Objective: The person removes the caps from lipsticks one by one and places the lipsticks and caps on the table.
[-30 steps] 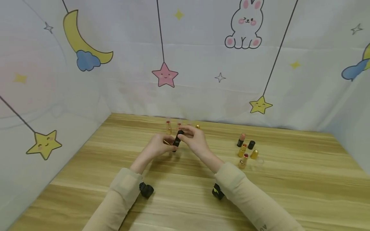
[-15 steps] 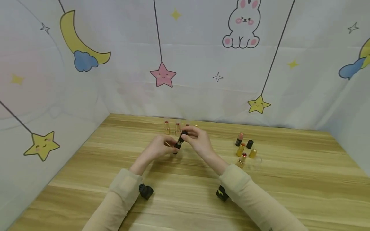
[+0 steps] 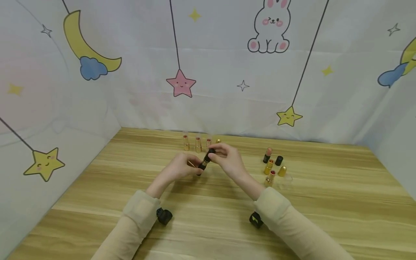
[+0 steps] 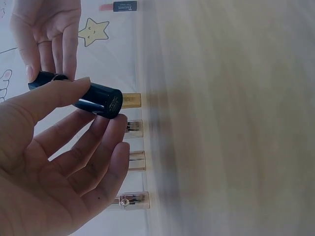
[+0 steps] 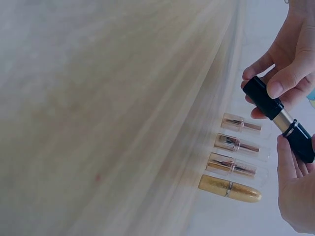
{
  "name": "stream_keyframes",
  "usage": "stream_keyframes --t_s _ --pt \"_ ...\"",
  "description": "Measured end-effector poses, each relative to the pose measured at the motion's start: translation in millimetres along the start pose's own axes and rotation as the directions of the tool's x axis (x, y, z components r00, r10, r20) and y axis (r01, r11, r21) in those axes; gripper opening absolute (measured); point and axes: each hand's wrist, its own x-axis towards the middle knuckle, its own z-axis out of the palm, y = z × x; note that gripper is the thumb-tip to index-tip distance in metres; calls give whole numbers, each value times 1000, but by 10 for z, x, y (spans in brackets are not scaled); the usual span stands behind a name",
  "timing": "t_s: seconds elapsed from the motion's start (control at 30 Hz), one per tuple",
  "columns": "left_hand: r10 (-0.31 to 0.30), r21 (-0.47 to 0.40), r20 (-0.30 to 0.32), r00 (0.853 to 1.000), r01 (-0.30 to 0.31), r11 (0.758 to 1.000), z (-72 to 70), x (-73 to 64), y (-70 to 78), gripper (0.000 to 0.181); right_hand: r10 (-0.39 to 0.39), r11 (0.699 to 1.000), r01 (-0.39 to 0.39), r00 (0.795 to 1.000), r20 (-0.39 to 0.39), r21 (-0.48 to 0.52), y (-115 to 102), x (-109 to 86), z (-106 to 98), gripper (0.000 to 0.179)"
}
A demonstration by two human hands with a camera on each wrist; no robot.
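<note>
A black lipstick tube (image 3: pixel 204 163) is held tilted above the table between both hands. My left hand (image 3: pixel 180 167) pinches its lower black base (image 5: pixel 262 97) between thumb and fingers. My right hand (image 3: pixel 230 160) pinches the upper black cap (image 5: pixel 299 141), which has a thin shiny ring at its edge. Between the two black parts a gold-toned inner band (image 5: pixel 282 119) shows. In the left wrist view the round end of the base (image 4: pixel 114 103) faces the camera, with small print on it.
Behind the hands stands a row of lipsticks (image 3: pixel 186 143) with clear caps, ending in a gold tube (image 5: pixel 229 188). To the right are uncapped lipsticks (image 3: pixel 267 156), a black cap (image 3: pixel 278 160), a gold cap (image 3: pixel 282 171) and a clear cap (image 3: pixel 286 182). A printed curtain (image 3: pixel 221 112) borders the wooden table.
My right hand has moved right, drawing the black cap away from the base. A gold-toned band now shows between them. The left hand stays nearly in place.
</note>
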Motion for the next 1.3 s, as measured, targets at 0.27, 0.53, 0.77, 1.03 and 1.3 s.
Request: stream_keyframes --t_s 0.27,0.53,0.77,1.03,1.3 --pt "19 4 51 999 -19 1000 45 -23 75 21 -45 996 45 999 1 -81 -10 -115 -100 32" --pt "76 40 89 993 -80 996 86 -29 122 19 -61 994 61 998 0 -93 -12 -232 -223 29" --pt "86 82 118 989 -96 992 118 -61 203 21 -84 990 84 996 2 -110 2 -319 -311 29" --pt "104 114 145 984 -121 986 166 -80 251 24 -130 980 134 991 40 -146 7 -436 -396 28" --pt "172 105 188 967 -193 975 215 -97 292 21 -103 972 120 990 92 -200 21 -560 -513 25"
